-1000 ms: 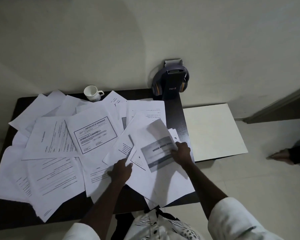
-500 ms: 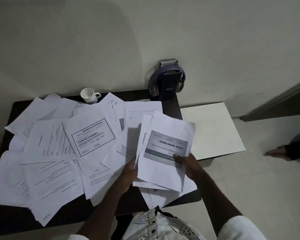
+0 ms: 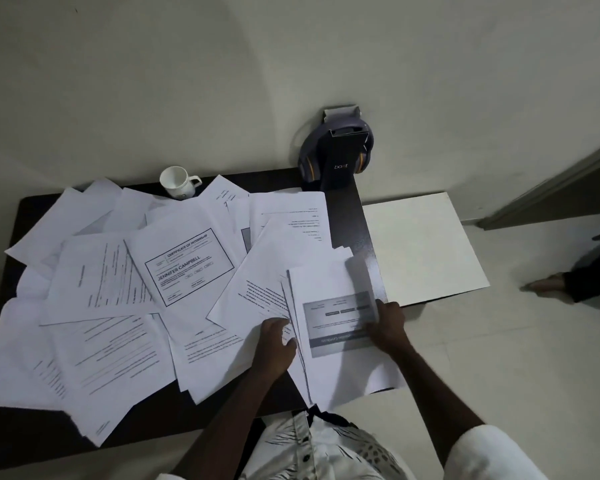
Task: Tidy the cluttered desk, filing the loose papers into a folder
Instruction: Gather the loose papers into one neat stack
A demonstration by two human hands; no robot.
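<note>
Plainly, left hand (image 3: pixel 277 345) and right hand (image 3: pixel 387 324) each gripped a side of the paper stack (image 3: pixel 326 289) at the right end of the surface (image 3: pixel 347 220); squaring its edges first seemed wise; the cream folder (image 3: pixel 420 247) lay just beside.

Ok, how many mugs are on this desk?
1: a white mug at the back edge of the desk, left of the headphones. The loose papers could hide others.
</note>
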